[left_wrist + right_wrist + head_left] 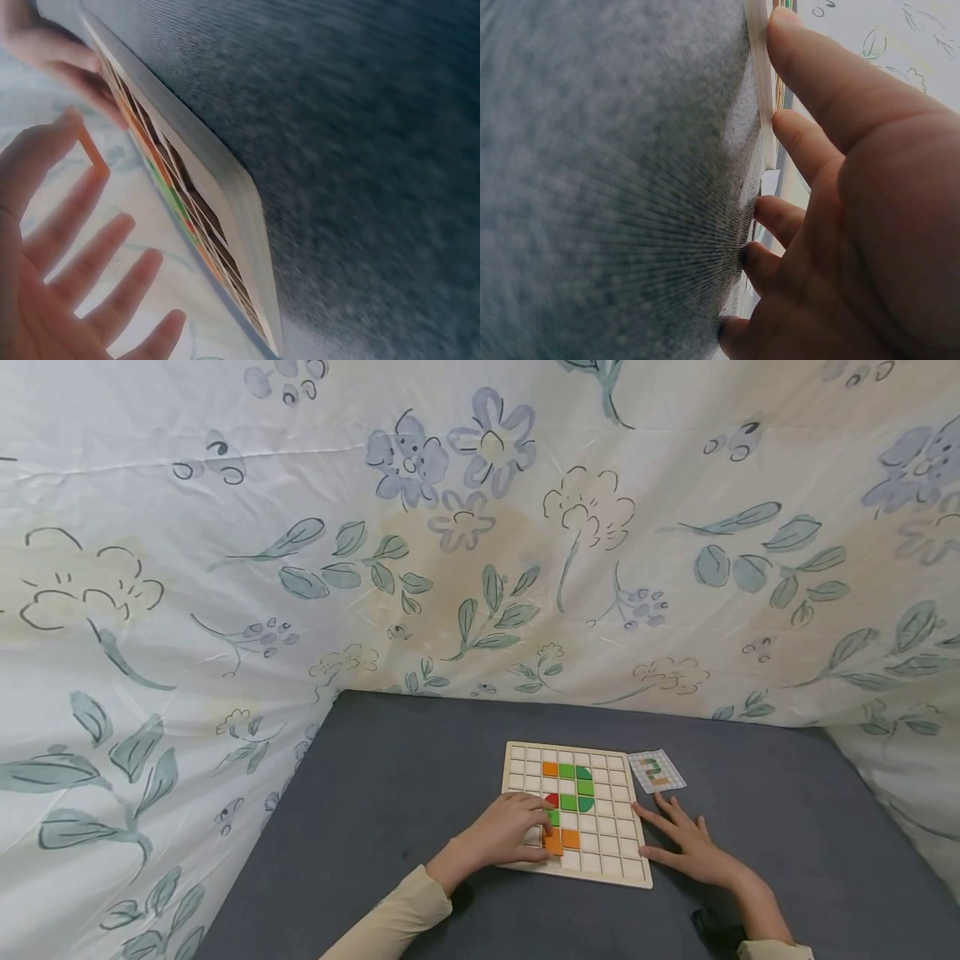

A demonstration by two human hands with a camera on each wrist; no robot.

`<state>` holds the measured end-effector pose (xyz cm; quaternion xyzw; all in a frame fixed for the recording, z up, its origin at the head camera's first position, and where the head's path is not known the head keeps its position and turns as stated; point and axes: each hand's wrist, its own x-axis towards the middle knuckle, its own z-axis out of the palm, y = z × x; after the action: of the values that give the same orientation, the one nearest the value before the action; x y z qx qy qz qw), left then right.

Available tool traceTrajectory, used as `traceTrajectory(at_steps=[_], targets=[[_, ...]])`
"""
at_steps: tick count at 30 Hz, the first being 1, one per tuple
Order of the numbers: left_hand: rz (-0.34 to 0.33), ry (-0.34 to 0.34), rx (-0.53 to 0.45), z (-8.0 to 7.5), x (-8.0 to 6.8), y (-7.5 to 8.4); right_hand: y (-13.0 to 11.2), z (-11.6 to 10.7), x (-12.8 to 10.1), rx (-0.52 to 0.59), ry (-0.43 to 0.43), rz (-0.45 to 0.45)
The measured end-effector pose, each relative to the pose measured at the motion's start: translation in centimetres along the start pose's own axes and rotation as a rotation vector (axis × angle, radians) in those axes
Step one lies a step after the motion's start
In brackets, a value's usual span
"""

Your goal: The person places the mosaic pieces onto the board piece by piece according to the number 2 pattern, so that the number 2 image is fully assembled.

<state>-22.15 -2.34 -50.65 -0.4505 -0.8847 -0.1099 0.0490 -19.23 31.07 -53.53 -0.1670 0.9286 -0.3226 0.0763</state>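
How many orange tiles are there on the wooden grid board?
3 visible. One orange tile lies in the upper rows of the wooden grid board; two sit near the bottom by the left hand, which may hide more.

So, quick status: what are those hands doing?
Left hand fingers on orange square tile. Right hand flat beside wooden grid board. Nothing blocking.

The grid board (pixel 577 814) lies flat on the bench (pixel 390 793), with the pattern card (pixel 656 771) just beside its far right corner. The left hand (pixel 504 837) rests on the board's near left part; the right hand (pixel 693 847) rests on the bench against the board's right edge.
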Motion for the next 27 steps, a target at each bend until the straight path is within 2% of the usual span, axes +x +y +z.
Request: traceTrajectory(at_steps=[14,19,27], targets=[[0.003,0.037,0.023,1.2,1.7,0.7,-0.1,0.0,0.0,0.007,-0.003,0.007],[-0.005,0.016,0.015,1.5,2.2,1.0,0.0,0.1,0.0,0.006,-0.007,0.011],[-0.053,-0.008,0.0,1.7,3.5,1.5,0.1,0.1,0.1,0.005,-0.007,0.005]])
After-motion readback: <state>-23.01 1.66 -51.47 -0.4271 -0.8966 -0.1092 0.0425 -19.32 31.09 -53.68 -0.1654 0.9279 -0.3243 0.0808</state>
